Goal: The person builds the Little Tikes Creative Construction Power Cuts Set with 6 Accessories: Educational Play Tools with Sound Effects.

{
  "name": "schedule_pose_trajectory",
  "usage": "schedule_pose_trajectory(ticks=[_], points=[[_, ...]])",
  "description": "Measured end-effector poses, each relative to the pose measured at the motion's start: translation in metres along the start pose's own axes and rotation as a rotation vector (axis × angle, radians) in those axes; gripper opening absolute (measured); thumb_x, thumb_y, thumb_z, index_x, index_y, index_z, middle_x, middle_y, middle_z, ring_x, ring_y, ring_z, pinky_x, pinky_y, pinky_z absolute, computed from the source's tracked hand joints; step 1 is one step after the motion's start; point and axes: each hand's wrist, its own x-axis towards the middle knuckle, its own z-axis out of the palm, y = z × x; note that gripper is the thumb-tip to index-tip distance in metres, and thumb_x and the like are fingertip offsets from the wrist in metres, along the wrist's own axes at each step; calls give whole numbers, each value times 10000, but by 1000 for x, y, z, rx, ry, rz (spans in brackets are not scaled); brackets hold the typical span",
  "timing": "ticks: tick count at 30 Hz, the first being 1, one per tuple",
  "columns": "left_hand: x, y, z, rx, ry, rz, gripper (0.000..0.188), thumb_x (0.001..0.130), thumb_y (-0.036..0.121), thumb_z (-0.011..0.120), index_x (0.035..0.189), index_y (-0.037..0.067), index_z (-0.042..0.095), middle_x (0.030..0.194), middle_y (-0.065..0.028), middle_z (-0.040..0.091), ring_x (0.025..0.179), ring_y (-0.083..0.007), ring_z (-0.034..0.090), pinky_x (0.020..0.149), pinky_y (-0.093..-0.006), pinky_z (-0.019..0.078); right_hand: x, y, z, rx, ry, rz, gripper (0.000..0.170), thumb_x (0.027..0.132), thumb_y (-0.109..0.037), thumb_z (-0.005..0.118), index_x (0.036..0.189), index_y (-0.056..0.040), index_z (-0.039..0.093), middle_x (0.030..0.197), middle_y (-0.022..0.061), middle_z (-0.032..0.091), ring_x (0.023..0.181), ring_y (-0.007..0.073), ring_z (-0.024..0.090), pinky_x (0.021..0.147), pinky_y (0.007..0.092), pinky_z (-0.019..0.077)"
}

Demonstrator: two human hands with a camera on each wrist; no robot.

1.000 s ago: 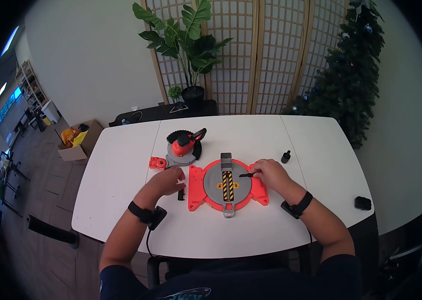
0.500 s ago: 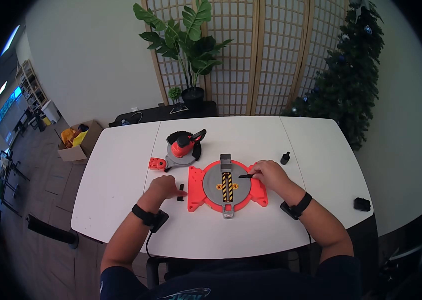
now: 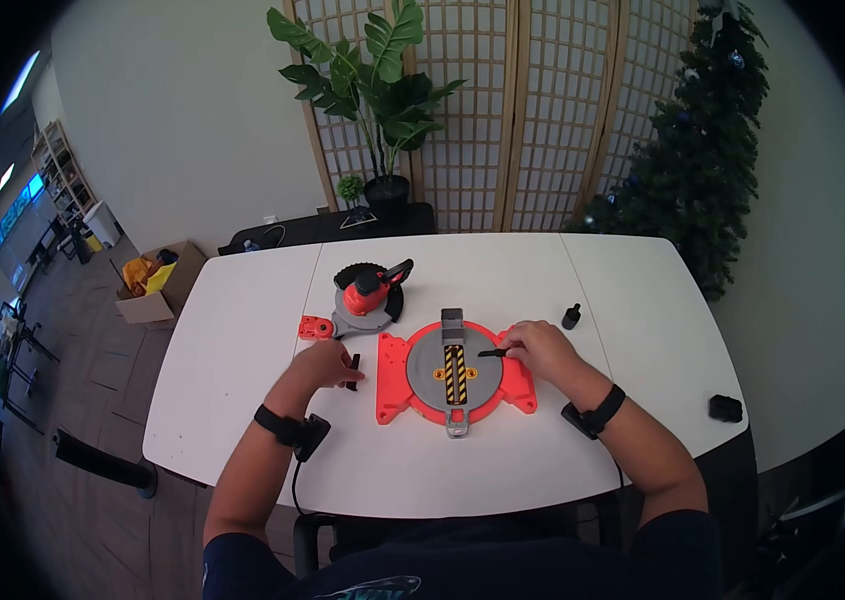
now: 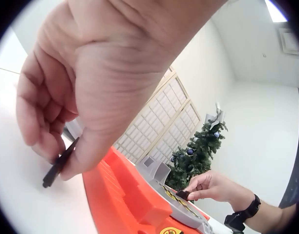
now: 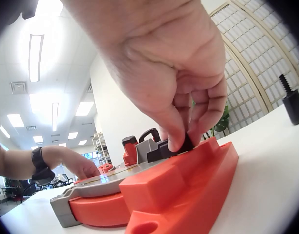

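Observation:
My left hand (image 3: pixel 323 365) pinches a thin black plastic strip (image 4: pixel 59 165) between thumb and fingertips, close over the table left of the base. The orange-red toy saw base (image 3: pixel 392 375) has a round grey turntable with a yellow-and-black striped strip across its middle. At the base's right side, my right hand (image 3: pixel 546 352) pinches a black plastic piece (image 5: pixel 164 151) whose end reaches over the turntable. The saw head (image 3: pixel 366 293), red and grey with a black handle, lies behind and left of the base.
A small black part with a threaded stem (image 5: pixel 293 105) stands on the white table (image 3: pixel 243 340) to the right. A black block (image 3: pixel 726 407) sits near the right edge. Behind the table are a potted plant (image 3: pixel 387 192) and a folding screen (image 3: pixel 563 110).
My left hand has taken hold of the black strip that lay beside the base and moved it slightly left and up. The right hand has stayed in place with its black piece.

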Motion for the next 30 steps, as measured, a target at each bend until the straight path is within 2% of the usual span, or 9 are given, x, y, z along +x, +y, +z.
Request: schedule_pose_trajectory(ticks=[1,3,4,7,10,14,19,25,30], points=[[-6,4,-6,0,-1,-1,341,824,366,807,873,35,745,772,-84,742,712,-172,730,646,-317,563,0,0,0,1,0,0,141,834,-39,721,968,-27,764,973,137,728,911,311,695,811,400,555],[-16,13,-16,-192,113,45,351,894,342,780,995,12,713,810,-72,735,724,-152,722,642,-291,564,0,-1,-1,-12,-3,-9,146,827,-37,725,968,-26,763,976,137,727,912,308,695,813,396,555],[-15,13,-18,-300,121,88,283,936,292,745,995,19,703,822,-48,728,740,-127,719,632,-276,560,0,-1,-1,-12,-4,-10,146,827,-37,725,968,-26,763,976,137,727,912,308,695,813,396,555],[-15,20,-25,-447,134,154,242,956,268,722,1025,36,724,810,-29,720,754,-110,716,621,-273,558,0,-1,-1,7,-7,3,148,827,-35,725,970,-25,763,976,138,726,907,307,696,810,393,556],[-14,26,-29,-502,162,227,217,969,252,707,1039,52,749,808,-20,718,738,-98,704,614,-274,561,-1,-2,-2,23,-6,13,152,828,-29,723,975,-22,762,980,139,726,907,304,699,812,389,558],[-12,37,-33,-430,170,272,205,974,243,700,1024,57,767,804,-20,717,706,-99,683,604,-273,559,0,-2,-2,37,-12,21,156,830,-23,723,981,-15,761,987,140,727,907,300,703,818,383,559],[3,37,-26,-458,130,355,192,974,186,691,1074,38,761,869,-44,720,783,-111,671,646,-269,564,0,-3,-3,37,-24,26,156,830,-25,725,982,-15,760,990,142,726,906,295,704,814,381,559],[6,47,-25,-366,90,392,218,963,172,700,1132,42,745,933,-62,733,805,-123,674,686,-268,570,-1,-3,-3,45,-18,27,158,827,-26,729,982,-17,761,980,139,726,894,291,705,807,374,561],[6,55,-20,-346,78,387,204,939,161,727,1105,46,754,930,-59,747,796,-119,679,685,-266,561,-1,1,1,69,12,2,154,821,-23,733,972,-20,763,962,137,727,871,288,709,797,370,565]])
